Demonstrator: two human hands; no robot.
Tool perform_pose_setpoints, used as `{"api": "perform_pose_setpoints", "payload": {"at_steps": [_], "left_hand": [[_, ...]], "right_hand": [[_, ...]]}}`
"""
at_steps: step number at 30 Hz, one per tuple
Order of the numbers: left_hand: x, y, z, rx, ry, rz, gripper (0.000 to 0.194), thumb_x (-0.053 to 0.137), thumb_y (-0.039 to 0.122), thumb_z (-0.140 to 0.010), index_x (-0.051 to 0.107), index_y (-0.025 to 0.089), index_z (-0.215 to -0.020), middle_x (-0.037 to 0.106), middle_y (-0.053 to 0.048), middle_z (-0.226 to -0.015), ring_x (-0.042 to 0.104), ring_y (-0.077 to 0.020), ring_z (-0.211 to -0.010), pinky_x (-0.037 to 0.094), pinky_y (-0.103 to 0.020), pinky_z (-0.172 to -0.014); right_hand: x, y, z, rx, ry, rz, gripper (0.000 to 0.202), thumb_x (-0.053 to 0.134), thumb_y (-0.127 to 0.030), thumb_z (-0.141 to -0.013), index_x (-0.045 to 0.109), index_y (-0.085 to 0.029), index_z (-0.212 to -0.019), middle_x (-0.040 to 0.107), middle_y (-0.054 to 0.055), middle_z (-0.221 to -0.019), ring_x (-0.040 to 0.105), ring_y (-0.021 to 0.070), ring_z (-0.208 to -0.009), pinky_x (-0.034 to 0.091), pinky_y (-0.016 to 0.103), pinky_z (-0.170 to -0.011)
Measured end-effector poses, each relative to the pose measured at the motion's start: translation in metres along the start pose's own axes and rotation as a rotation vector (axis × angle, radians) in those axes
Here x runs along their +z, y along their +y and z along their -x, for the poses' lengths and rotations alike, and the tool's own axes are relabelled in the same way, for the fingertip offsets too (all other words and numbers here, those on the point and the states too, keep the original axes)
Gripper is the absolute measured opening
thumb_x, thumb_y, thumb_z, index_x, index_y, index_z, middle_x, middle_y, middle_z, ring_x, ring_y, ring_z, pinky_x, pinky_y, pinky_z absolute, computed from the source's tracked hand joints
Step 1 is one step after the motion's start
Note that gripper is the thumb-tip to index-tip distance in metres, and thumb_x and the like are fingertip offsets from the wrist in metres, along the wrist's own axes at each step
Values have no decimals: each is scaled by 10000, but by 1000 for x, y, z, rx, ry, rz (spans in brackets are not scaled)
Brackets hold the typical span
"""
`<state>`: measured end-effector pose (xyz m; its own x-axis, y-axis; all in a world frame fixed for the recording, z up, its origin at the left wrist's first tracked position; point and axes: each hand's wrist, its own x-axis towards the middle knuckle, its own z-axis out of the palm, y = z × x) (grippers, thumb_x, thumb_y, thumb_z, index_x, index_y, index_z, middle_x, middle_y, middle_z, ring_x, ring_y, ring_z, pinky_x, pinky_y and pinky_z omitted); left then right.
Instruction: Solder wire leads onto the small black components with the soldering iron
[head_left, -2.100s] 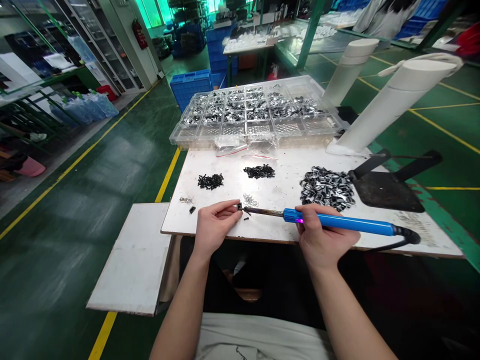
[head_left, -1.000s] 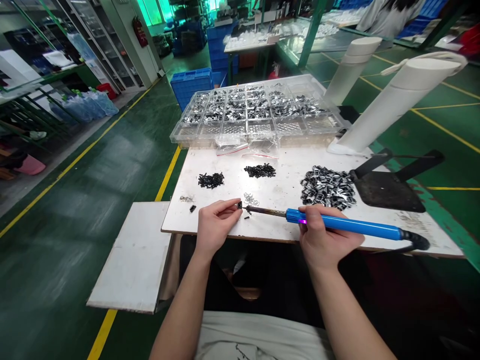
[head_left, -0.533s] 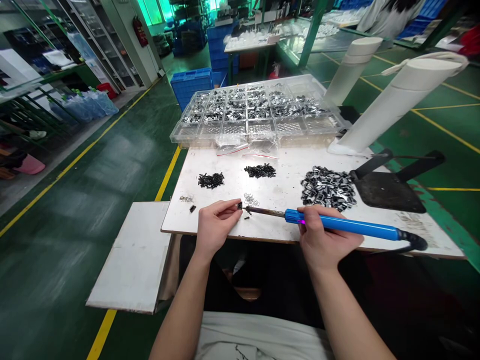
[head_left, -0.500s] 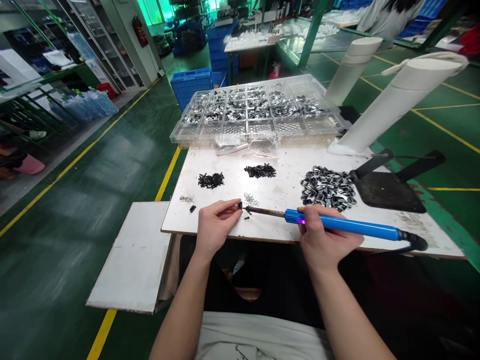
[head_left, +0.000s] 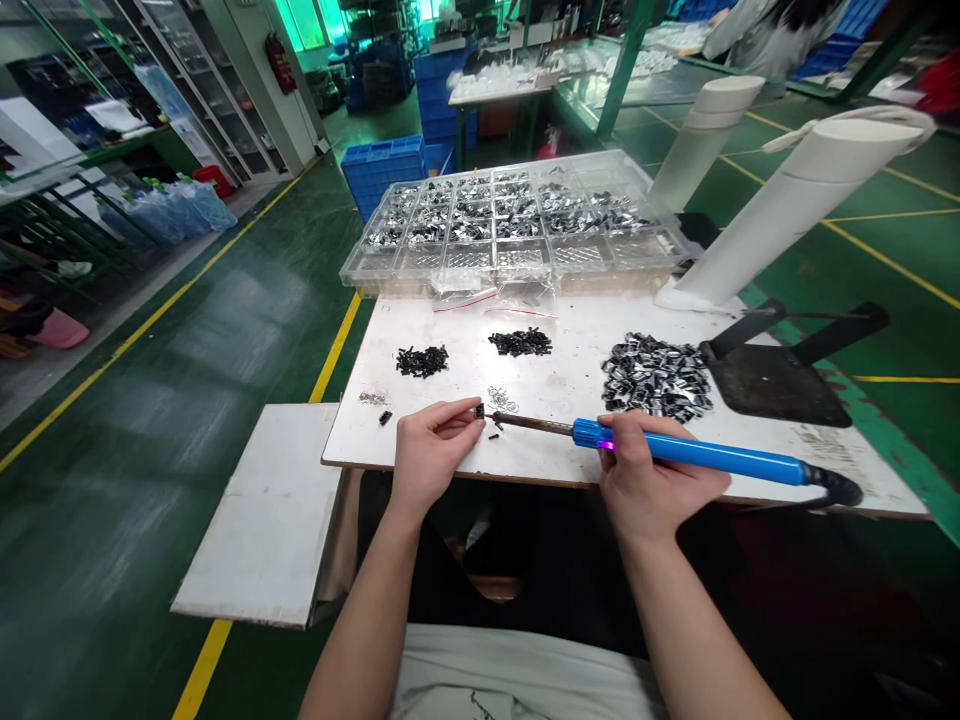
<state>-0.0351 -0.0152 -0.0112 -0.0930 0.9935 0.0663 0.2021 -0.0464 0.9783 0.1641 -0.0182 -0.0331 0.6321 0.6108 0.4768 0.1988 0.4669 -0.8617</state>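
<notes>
My left hand [head_left: 433, 450] pinches a small black part [head_left: 480, 410] between thumb and fingertips, just above the front of the white tabletop [head_left: 555, 395]. Around the blue handle of a soldering iron [head_left: 694, 453] my right hand [head_left: 652, 480] is closed. The iron's thin metal tip points left, close to the black part; whether they touch I cannot tell. Behind the tip lies a scatter of tiny metal pieces [head_left: 501, 400]. A loose black piece [head_left: 493, 436] rests below the tip, and another small black part [head_left: 385, 417] sits left of my left hand.
Two heaps of black pieces, a left heap [head_left: 422, 361] and a middle heap [head_left: 520, 342], lie farther back. Shiny black parts [head_left: 656, 375] are piled at right beside a black metal stand [head_left: 780, 380]. Beyond are a clear compartment tray [head_left: 450, 275] and white pipes [head_left: 802, 205].
My right hand and the soldering iron have shifted slightly to the right, the tip drawing a little away from the black part. My left hand stays in place.
</notes>
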Motion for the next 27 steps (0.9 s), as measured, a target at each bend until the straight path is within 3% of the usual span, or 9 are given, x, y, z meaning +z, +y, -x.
{"api": "perform_pose_setpoints", "payload": {"at_steps": [6,21,27], "left_hand": [[0,0,0,-17,-7,5,324,815,273,-761,819,197,-1075,805,-52,-898,767,-199,-828,652,-322,-850],[0,1,0,-16,-6,9,312,815,268,-757,822,202,-1062,803,-50,-891,769,-202,-829,653,-327,-853],[0,1,0,-17,-4,11,314,817,270,-756,823,198,-1061,803,-53,-886,767,-199,-819,653,-319,-842]], "right_hand": [[0,0,1,-6,-12,-36,169,824,-340,-772,757,-204,-696,699,6,-645,641,176,-542,484,303,-450],[0,-2,0,-3,-19,10,226,821,-402,-763,743,-207,-678,698,9,-632,650,186,-537,503,317,-440],[-1,-2,0,-7,-36,-14,176,826,-354,-768,754,-212,-693,701,3,-642,648,180,-545,496,308,-448]]}}
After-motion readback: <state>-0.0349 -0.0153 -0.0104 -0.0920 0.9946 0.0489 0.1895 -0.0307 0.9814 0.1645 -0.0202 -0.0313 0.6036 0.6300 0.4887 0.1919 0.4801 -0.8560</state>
